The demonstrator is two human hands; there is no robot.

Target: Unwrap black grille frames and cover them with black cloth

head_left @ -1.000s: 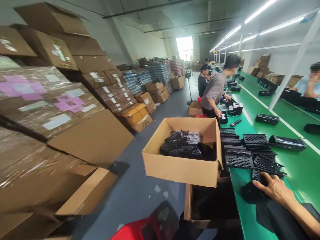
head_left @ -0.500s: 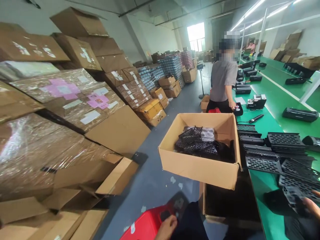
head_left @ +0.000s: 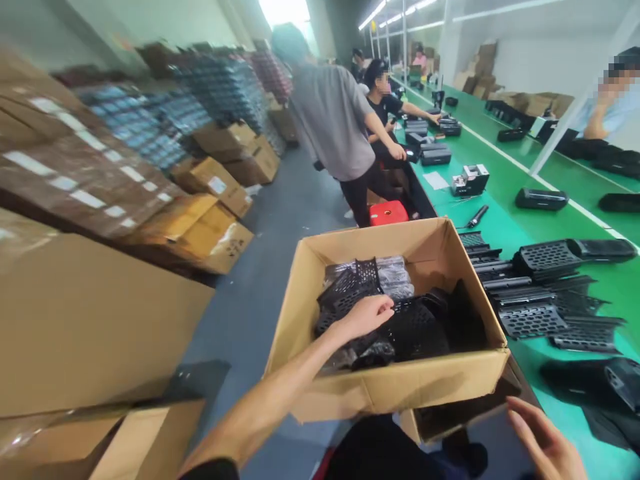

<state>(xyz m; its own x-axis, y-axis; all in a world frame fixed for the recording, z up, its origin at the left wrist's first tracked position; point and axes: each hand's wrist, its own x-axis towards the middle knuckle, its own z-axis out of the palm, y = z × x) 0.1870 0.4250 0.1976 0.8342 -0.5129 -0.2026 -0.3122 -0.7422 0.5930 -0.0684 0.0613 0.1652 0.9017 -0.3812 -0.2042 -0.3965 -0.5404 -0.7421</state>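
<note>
Head: grille [head_left: 416, 330], blurred carton lettering [head_left: 236, 246]

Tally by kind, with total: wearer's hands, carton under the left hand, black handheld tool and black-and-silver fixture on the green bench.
Hands: 2 (left hand, right hand)
Open carton: 1
Black handheld tool: 1
Black-and-silver fixture: 1
Total: 5

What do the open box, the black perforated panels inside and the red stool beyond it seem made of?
Open box: cardboard, matte tan, by its thin, creased walls. Black perforated panels: probably molded plastic, satin; repeated slots and dull sheen suggest it, though coated metal is possible. Red stool: likely smooth plastic, evenly colored.
</note>
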